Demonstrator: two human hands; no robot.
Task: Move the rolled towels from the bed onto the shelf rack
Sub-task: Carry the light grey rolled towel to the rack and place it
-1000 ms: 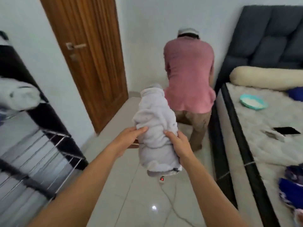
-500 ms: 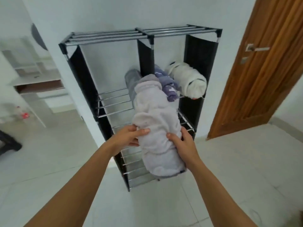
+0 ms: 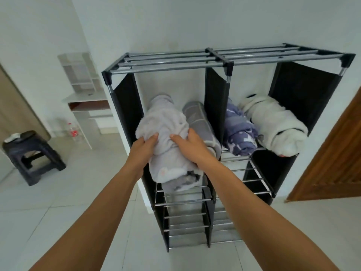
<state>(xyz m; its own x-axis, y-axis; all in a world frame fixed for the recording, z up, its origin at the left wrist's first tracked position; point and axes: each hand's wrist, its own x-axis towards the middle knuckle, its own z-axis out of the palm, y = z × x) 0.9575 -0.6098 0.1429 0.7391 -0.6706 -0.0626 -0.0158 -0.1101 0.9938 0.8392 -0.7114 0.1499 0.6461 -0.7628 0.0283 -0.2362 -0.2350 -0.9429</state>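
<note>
A dark plastic stool [image 3: 32, 153] is standing on the tiled floor at far left, with a white desk [image 3: 86, 100] sitting behind it against the wall. The left hand [image 3: 142, 149] is gripping the pale lilac rolled towel [image 3: 166, 133] on its left side, fingers curling into the cloth. The right hand [image 3: 190, 147] is gripping the same towel on its right side. The towel is lying in the upper left compartment of the shelf rack [image 3: 214, 61], just beside a grey rolled towel [image 3: 201, 126]. A purple patterned towel [image 3: 240, 133] and a white rolled towel [image 3: 277, 126] are occupying the upper right compartment. A wooden door [image 3: 336, 153] is standing at far right.
</note>
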